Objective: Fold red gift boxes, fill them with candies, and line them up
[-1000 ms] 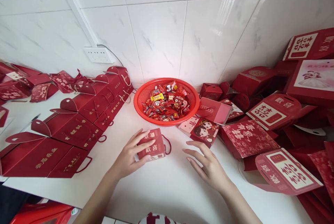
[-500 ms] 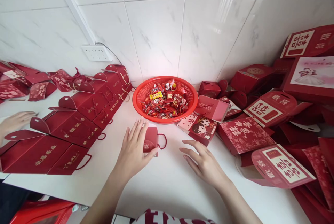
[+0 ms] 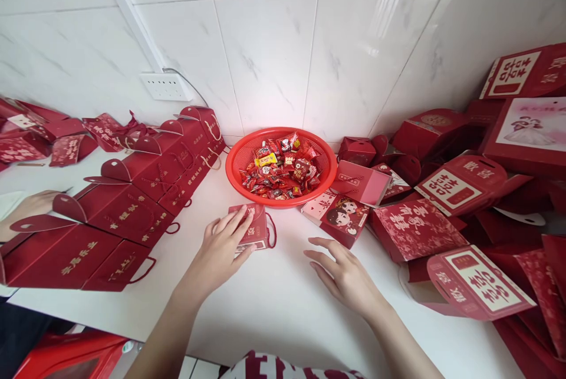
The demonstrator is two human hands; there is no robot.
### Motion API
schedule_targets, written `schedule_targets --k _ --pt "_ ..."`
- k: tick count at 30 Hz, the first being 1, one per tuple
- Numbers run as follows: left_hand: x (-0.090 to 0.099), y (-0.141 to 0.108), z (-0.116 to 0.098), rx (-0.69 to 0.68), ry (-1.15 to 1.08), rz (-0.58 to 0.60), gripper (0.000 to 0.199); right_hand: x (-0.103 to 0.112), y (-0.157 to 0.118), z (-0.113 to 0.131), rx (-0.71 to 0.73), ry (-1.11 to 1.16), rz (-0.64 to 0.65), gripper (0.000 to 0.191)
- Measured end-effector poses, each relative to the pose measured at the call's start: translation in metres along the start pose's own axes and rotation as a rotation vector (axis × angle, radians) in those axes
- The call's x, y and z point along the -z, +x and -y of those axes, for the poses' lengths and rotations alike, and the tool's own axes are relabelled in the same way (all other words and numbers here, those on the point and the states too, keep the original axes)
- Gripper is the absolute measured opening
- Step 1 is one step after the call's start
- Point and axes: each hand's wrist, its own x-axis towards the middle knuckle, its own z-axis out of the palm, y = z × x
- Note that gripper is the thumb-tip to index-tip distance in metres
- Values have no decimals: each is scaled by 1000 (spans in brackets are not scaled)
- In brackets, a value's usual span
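Observation:
A small red gift box (image 3: 259, 228) with a dark red cord handle on its right side lies on the white table (image 3: 265, 314), just in front of the candy basket. My left hand (image 3: 221, 255) is on this box, its fingers across the top and its thumb along the near side. The fingers hide the box's left part. To the right hovers my right hand (image 3: 342, 279), fingers curved and apart, holding nothing. The red plastic basket (image 3: 230, 174) holds wrapped candies (image 3: 283, 172). Nearest to my right hand is a box with cartoon faces (image 3: 342, 217).
A row of red cord-handled boxes (image 3: 128, 214) stands at the left. Beyond it a co-worker's hand (image 3: 30, 211) shows. Red boxes (image 3: 418, 226) are heaped on the right. A socket strip (image 3: 165, 86) with a cable is on the tiled wall (image 3: 265, 61).
The small box has turned under my left hand, and another printed face now shows. It sits slightly farther away and to the left. My right hand has stayed in place.

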Motion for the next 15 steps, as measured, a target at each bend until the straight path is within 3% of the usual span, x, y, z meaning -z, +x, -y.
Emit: schedule_targets --k 5,9,12,15 --pt "14 8 23 -45 -117 92 65 -3 -2 -1 2 2 3 25" --pt "15 -3 32 54 -321 115 59 -5 -2 -2 -7 0 8 25" --pt "12 -16 51 273 -380 -9 54 -7 -2 -3 -9 2 11 25" --pt "12 -24 80 691 -601 -210 55 -8 -3 -3 -5 10 20 26"
